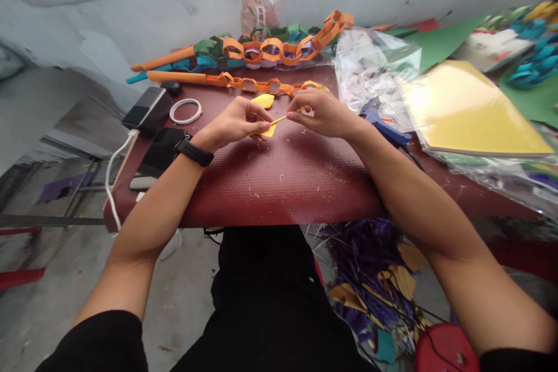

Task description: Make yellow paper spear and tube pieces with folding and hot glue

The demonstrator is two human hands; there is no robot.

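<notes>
My left hand is closed around a folded piece of yellow paper, which shows above and below the fingers. A thin yellow paper strip runs from its fingertips to my right hand. The right thumb and forefinger pinch the strip's other end. Whether the strip and the folded piece are joined is hidden by the fingers. Just beyond both hands lies an orange paper chain with a long flat tail. A blue glue gun rests right of my right forearm.
More paper chains lie along the back, before a plastic bottle. Yellow sheets and a clear plastic bag are at right. A white ring and a dark box with a white cable stand left.
</notes>
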